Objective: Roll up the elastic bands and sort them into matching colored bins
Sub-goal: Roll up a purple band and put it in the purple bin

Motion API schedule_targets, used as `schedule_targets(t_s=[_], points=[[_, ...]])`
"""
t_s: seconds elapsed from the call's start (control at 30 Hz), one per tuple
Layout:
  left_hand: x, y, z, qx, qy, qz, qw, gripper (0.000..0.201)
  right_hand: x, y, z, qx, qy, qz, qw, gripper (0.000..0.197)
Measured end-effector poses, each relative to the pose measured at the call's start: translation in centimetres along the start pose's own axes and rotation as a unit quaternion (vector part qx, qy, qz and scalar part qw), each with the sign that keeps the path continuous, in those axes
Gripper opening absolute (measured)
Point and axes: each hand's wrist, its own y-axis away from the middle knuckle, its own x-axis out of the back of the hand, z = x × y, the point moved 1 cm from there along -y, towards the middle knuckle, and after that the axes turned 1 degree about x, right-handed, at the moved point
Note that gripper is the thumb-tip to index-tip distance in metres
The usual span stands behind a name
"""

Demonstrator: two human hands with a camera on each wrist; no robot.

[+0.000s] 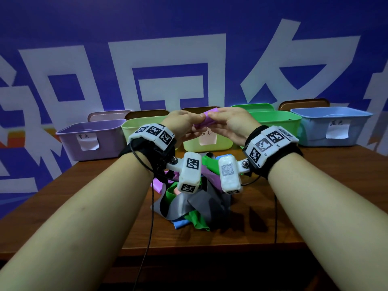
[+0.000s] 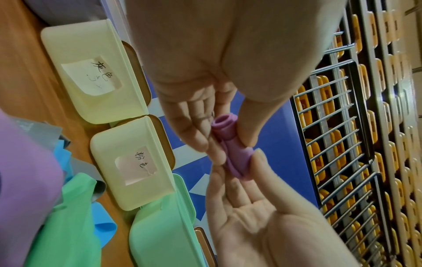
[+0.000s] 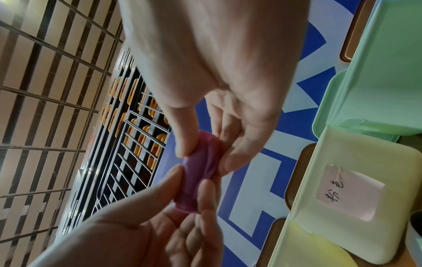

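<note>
A rolled purple elastic band (image 1: 206,121) is held up in the air between both hands, above the pile and in front of the middle bins. My left hand (image 1: 199,120) pinches one end between thumb and fingers. My right hand (image 1: 214,122) pinches the other end the same way. The left wrist view shows the purple band (image 2: 230,144) as a tight tube with an open end. In the right wrist view the band (image 3: 196,178) sits between both thumbs. A tangled pile of grey, green, blue and purple bands (image 1: 195,204) lies on the table below my wrists.
Along the table's far edge stand a purple bin (image 1: 69,133), a yellow-green bin (image 1: 134,126), a pale yellow bin with a pink label (image 1: 189,147), a green bin (image 1: 279,120) and a blue bin (image 1: 315,131). A blue printed wall rises behind them.
</note>
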Motion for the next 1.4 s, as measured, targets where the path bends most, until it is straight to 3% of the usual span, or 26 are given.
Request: schedule_targets(t_s=[0.13,0.33,0.53,0.8,0.93,1.07,1.2,1.3,1.4], points=[[-0.5,0.5,0.5,-0.022,-0.013,0.022,0.999,0.019,-0.1,0.3,-0.7,0.028,-0.012,0.028,0.999,0.017],[-0.5,1.2,1.1,-0.035,-0.055,0.019,0.998,0.012,-0.1,0.3,-1.0,0.041,0.014,0.039,0.998,0.037],[2.1,0.5,0.6,-0.006,-0.026,-0.023,0.999,0.016,-1.7,-2.3,0.2,0.057,0.062,0.009,0.996,0.032],[9.7,-10.8,-2.3,0.034,0.016,-0.123,0.992,0.015,-4.8,-13.3,3.1,0.059,0.150,-0.045,0.986,0.045],[12.1,-17.1,-2.6,0.037,0.008,-0.096,0.995,0.017,-6.3,-19.8,4.7,0.030,0.129,-0.032,0.991,0.043],[13.2,-20.6,0.4,0.042,0.017,-0.041,0.998,0.019,-7.5,-24.8,2.9,0.000,0.129,-0.021,0.991,0.023],[13.2,-22.7,5.7,0.039,0.033,-0.003,0.999,0.021,-8.4,-28.5,-1.7,0.001,0.161,0.017,0.987,0.021],[13.9,-24.2,10.2,0.042,0.047,-0.041,0.997,0.020,-9.1,-30.2,-6.2,0.008,0.189,0.032,0.981,0.027],[14.6,-25.4,15.3,0.039,0.055,-0.022,0.997,0.008,-10.4,-32.0,-11.1,-0.018,0.143,0.026,0.989,0.040]])
